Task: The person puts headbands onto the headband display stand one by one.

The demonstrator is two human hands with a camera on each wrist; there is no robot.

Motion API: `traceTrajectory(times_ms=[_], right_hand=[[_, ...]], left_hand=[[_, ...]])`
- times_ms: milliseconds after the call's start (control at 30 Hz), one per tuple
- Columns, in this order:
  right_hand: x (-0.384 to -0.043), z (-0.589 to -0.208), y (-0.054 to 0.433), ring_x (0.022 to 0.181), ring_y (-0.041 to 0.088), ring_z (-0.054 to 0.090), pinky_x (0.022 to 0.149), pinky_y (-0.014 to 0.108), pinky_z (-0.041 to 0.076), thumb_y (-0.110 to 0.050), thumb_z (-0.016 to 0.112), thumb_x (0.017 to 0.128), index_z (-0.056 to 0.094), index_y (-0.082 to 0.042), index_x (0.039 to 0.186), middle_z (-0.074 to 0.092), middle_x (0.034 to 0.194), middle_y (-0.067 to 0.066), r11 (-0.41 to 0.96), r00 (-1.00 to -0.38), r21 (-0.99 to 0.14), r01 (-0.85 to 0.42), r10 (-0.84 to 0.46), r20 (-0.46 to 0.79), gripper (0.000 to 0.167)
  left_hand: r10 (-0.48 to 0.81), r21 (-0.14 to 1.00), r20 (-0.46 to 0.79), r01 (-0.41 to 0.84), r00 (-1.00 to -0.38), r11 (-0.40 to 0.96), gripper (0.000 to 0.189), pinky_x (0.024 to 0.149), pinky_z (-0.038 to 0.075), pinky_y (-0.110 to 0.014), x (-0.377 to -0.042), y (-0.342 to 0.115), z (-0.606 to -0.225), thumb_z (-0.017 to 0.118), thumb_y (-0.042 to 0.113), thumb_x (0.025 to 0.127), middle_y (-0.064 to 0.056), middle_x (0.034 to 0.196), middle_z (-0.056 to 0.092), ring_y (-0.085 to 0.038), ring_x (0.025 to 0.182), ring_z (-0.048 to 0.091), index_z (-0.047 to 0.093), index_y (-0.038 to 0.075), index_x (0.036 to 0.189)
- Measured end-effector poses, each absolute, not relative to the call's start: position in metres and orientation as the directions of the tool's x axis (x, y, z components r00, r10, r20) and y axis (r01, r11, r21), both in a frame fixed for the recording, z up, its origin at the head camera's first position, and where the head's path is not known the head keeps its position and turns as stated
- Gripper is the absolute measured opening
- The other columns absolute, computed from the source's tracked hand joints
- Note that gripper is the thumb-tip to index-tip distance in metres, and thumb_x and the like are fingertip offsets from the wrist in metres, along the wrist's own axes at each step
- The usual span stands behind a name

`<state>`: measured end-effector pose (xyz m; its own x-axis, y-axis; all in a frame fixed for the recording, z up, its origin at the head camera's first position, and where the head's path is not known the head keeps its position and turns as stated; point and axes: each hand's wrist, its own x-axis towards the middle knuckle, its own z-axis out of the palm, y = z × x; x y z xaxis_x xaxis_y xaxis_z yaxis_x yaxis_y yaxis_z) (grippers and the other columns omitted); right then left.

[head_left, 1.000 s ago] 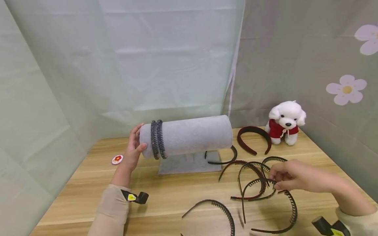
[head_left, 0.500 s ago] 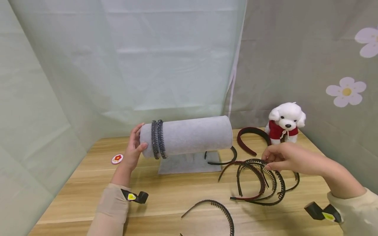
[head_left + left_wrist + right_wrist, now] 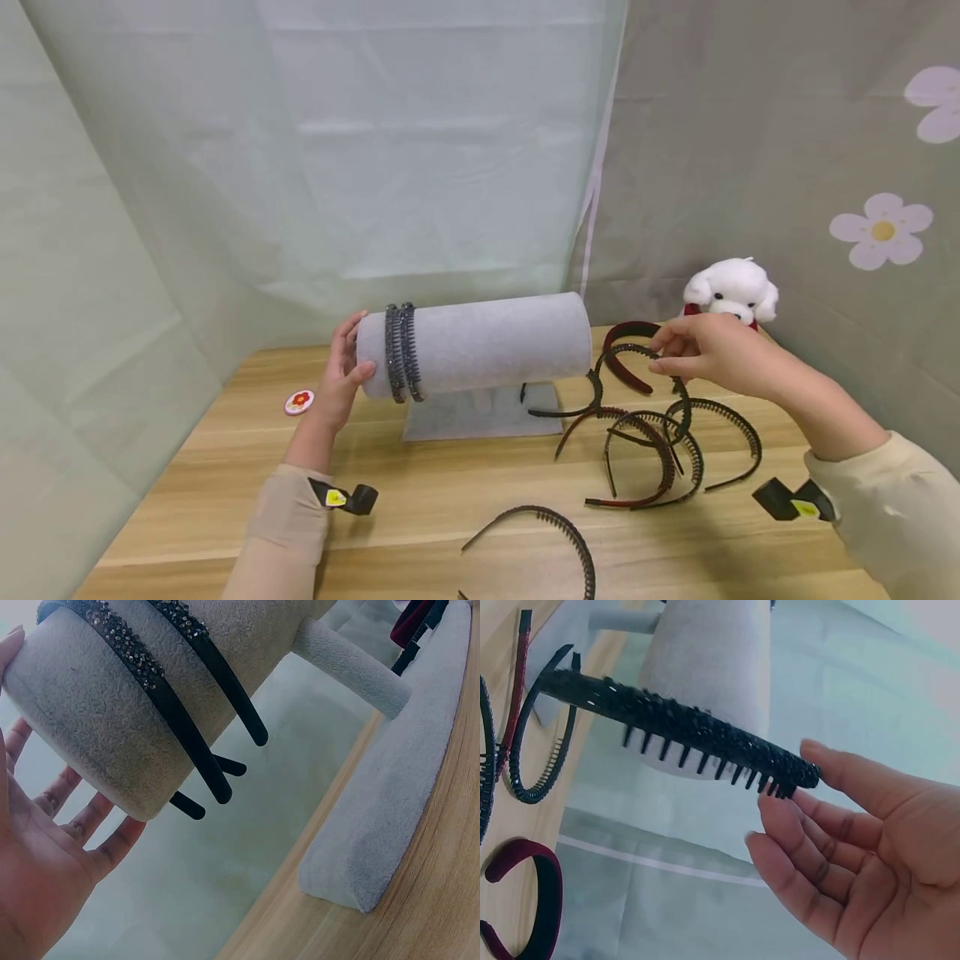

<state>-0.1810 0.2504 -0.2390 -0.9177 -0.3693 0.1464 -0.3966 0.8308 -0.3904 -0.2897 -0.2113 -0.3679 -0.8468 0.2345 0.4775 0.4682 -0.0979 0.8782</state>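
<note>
My left hand (image 3: pixel 339 387) grips the left end of a grey velvet headband stand's roll (image 3: pixel 502 342), thumb in front. Two black beaded, toothed headbands (image 3: pixel 409 350) sit side by side around the roll near that hand; their tips hang below it in the left wrist view. My right hand (image 3: pixel 731 354) pinches the top of a black beaded headband (image 3: pixel 682 724) between thumb and fingers. That headband hangs in the air right of the roll, teeth showing in the right wrist view. Beneath it, several toothed headbands, one dark red (image 3: pixel 667 475), lie overlapping on the table.
A wide wine-red headband (image 3: pixel 619 367) lies at the back right, before a white plush dog (image 3: pixel 731 283) partly hidden by my right hand. Another toothed headband (image 3: pixel 577 537) lies near the front. A flower badge (image 3: pixel 299 402) is at left. Fabric walls surround the wooden table (image 3: pixel 225 467).
My right hand has lifted the black beaded headband off the group, moving it up and left toward the roll. The left hand keeps its grip on the roll in the same place.
</note>
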Motion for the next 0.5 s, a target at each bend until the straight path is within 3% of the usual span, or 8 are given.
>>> traceTrajectory(times_ms=[233, 500], right_hand=[[-0.193, -0.233, 0.246, 0.063, 0.007, 0.059, 0.058, 0.023, 0.047, -0.022, 0.073, 0.085, 0.068, -0.004, 0.097, 0.071, 0.077, -0.001, 0.848, -0.930, -0.384, -0.364, -0.313, 0.192, 0.022], [-0.203, -0.227, 0.239, 0.074, 0.012, 0.063, 0.071, 0.032, 0.049, -0.025, 0.073, 0.085, 0.068, -0.005, 0.102, 0.071, 0.082, 0.000, 0.880, -0.920, -0.304, -0.365, -0.293, 0.259, 0.026]], left_hand=[[0.237, 0.884, 0.466, 0.458, -0.852, -0.093, 0.065, 0.092, 0.041, -0.021, -0.292, -0.210, -0.368, 0.063, 0.030, 0.092, 0.008, 0.140, 0.038, -0.011, 0.117, 0.043, 0.027, 0.030, 0.146], [0.239, 0.878, 0.479, 0.465, -0.845, -0.113, 0.066, 0.092, 0.041, -0.022, -0.294, -0.209, -0.371, 0.064, 0.028, 0.091, 0.007, 0.140, 0.038, -0.011, 0.117, 0.042, 0.027, 0.029, 0.146]])
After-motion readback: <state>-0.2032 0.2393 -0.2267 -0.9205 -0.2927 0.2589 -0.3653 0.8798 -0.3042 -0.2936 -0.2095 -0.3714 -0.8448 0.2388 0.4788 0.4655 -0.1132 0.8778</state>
